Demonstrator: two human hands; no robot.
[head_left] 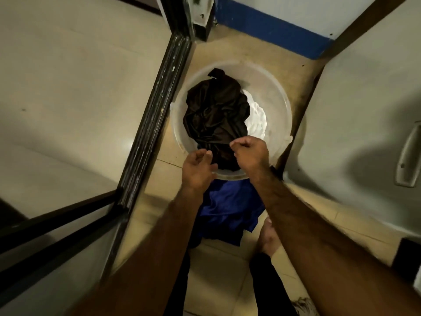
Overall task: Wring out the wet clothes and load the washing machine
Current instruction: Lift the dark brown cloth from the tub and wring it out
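We see both forearms reach fwd & down from the 6 o'clock edge to the near rim of the clear round basin [279, 96]. Left hand [197, 168]: back toward us, fingers loosely curled, half open, thumb just beside the dark garment [216, 115]; grip on cloth can't be told. Right hand [250, 153]: curled nearly closed, fingertips pinched at the dark garment's near edge; whether it has hold can't be told. Dark garment lies crumpled in the basin, a white cloth [256, 117] partly covered at its 3 o'clock. Blue cloth [230, 210] on the tiled floor [218, 277] at basin's 6 o'clock, partly hidden by arms. Grey appliance wall [364, 110] w/ handle at 3 o'clock, cut off by frame
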